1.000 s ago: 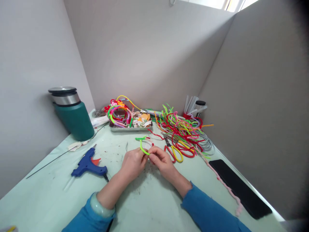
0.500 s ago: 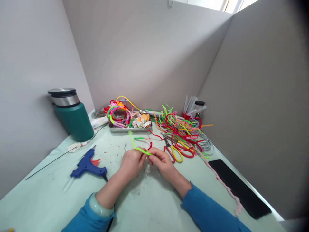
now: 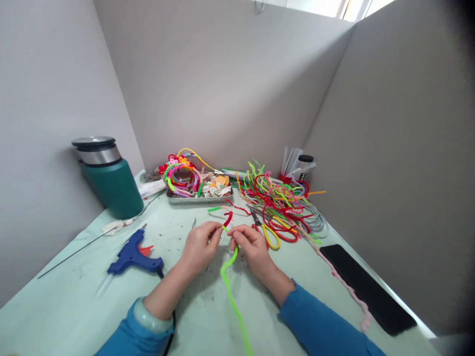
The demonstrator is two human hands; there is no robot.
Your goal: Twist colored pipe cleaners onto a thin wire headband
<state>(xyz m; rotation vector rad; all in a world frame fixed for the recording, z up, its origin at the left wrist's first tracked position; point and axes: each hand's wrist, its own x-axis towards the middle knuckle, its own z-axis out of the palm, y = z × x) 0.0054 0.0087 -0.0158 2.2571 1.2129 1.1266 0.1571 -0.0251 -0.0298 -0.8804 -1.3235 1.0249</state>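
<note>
My left hand [image 3: 200, 245] pinches a coloured pipe-cleaner strip [image 3: 228, 218] whose red part rises from the fingertips and curves away to a pink and green end. A short bright green bit shows between the two hands, touching the red. My right hand [image 3: 255, 249] is closed on a bright green pipe cleaner [image 3: 232, 298], and its long tail hangs toward me over the table. How the green and red join is partly hidden by the fingers. Just beyond my right hand lie scissors with red and yellow handles [image 3: 273, 237].
A blue glue gun [image 3: 135, 254] lies at left, near a green bottle [image 3: 111, 188]. At the back stands a metal tray [image 3: 200, 200] with coloured loops and small cut-outs. A heap of pipe cleaners [image 3: 274, 193] and a black phone-like slab [image 3: 365, 289] are at right.
The green pipe cleaner's long end has swung from above my left hand down toward me, below my right hand. My fingertips have shifted slightly, and more of the red part shows.
</note>
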